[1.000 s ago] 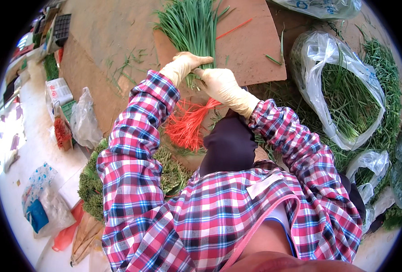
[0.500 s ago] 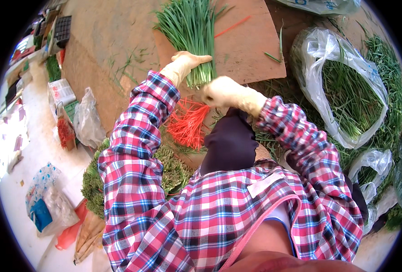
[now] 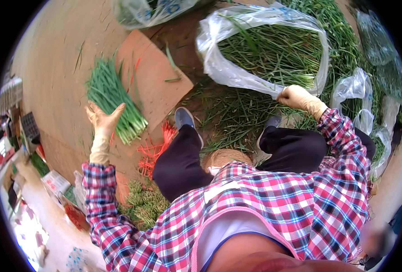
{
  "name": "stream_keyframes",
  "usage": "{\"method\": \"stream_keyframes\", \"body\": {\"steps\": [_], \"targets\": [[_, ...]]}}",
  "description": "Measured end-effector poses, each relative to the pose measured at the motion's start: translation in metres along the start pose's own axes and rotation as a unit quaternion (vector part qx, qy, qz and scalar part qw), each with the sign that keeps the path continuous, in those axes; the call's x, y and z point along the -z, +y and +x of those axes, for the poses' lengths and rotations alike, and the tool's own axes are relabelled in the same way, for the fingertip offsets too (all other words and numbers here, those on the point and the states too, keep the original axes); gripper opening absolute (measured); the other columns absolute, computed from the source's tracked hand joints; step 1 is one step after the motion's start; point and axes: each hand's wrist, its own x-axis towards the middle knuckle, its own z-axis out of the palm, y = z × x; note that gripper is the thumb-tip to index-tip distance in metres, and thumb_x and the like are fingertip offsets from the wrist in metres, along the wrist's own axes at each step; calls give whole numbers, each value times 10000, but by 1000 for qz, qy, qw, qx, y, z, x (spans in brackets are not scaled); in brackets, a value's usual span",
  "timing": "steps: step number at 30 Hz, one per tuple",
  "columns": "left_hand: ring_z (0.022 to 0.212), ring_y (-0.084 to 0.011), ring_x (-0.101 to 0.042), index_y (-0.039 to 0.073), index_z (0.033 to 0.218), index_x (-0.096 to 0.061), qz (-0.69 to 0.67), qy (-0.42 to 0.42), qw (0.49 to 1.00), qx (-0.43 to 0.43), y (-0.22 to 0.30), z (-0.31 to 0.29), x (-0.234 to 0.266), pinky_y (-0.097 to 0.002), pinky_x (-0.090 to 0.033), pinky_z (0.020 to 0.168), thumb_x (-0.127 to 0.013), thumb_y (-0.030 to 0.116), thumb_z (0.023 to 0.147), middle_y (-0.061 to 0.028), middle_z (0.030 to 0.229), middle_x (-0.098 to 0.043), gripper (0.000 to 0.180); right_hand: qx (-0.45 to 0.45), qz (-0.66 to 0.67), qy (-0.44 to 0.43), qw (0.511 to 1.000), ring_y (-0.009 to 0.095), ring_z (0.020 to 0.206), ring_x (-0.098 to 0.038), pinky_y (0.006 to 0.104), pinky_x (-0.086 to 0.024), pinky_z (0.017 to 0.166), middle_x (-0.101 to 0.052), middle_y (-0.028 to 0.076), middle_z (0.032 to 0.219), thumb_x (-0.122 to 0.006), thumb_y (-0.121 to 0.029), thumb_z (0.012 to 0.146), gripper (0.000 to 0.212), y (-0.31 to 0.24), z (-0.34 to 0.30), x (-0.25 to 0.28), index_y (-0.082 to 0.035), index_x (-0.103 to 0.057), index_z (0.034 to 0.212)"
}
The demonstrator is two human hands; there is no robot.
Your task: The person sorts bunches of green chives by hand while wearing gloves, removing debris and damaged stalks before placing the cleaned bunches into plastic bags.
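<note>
My left hand (image 3: 103, 121), in a cream glove, is open with fingers and thumb spread. It is just beside a bundle of green chives (image 3: 111, 97), whose pale cut ends point toward my lap. The bundle lies partly on a flat brown board (image 3: 162, 86). At the right, my gloved right hand (image 3: 296, 97) is closed on the near edge of a clear plastic bag (image 3: 212, 56). Inside that open bag lies a mass of loose chives (image 3: 273, 50). Whether the bundle has a tie around it, I cannot tell.
Red ties (image 3: 158, 147) lie by my left knee, near a heap of bunched greens (image 3: 144, 204). Loose green leaves (image 3: 230, 120) cover the ground between my feet. Another plastic bag (image 3: 153, 12) sits at the far edge, and more bags (image 3: 377, 38) stand at right.
My left hand has let go of the bundle, which now lies down. My right hand has moved right onto the plastic bag's edge. The view has turned to the right.
</note>
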Motion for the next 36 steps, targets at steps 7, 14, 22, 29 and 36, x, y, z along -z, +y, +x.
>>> {"method": "stream_keyframes", "body": {"steps": [7, 14, 22, 29, 36], "targets": [[1309, -329, -416, -3, 1307, -482, -231, -66, 876, -418, 206, -56, 20, -411, -364, 1076, -761, 190, 782, -217, 1414, -406, 625, -97, 298, 364, 877, 186, 882, -674, 288, -513, 809, -714, 117, 1003, -615, -212, 936, 237, 68, -4, -64, -62, -711, 1091], [993, -219, -577, -29, 1174, -557, -517, -347, 783, 18, 351, -26, -92, -328, -462, 894, -790, 402, 786, -113, 1052, -634, 625, -20, 540, 483, 689, 107, 872, -634, 242, -505, 796, -695, 46, 1019, -636, -166, 942, 223, 21, -9, -106, -32, -698, 1109], [649, -106, -554, 96, 910, -628, -700, -67, 705, 89, 359, 86, -117, -239, -406, 544, -750, 200, 861, 19, 810, -641, 168, 24, 529, 437, 727, 118, 873, -627, 263, -501, 809, -679, 41, 974, -632, -148, 942, 212, 10, -7, -99, -56, -700, 1120], [639, -102, -536, 104, 1022, -604, -626, -150, 763, 53, 390, 90, -93, -255, -403, 546, -771, 258, 843, 14, 813, -634, 289, 65, 507, 461, 725, 147, 845, -652, 284, -516, 776, -705, 67, 953, -645, -99, 912, 195, 1, -12, -65, -68, -712, 1093], [713, -119, -559, 95, 1060, -620, -628, -107, 768, 59, 402, 134, -86, -295, -458, 631, -732, 227, 873, 13, 826, -640, 254, 84, 492, 448, 741, 161, 865, -663, 288, -518, 791, -710, 75, 968, -639, -88, 904, 180, -17, -13, -72, -62, -710, 1067]]}}
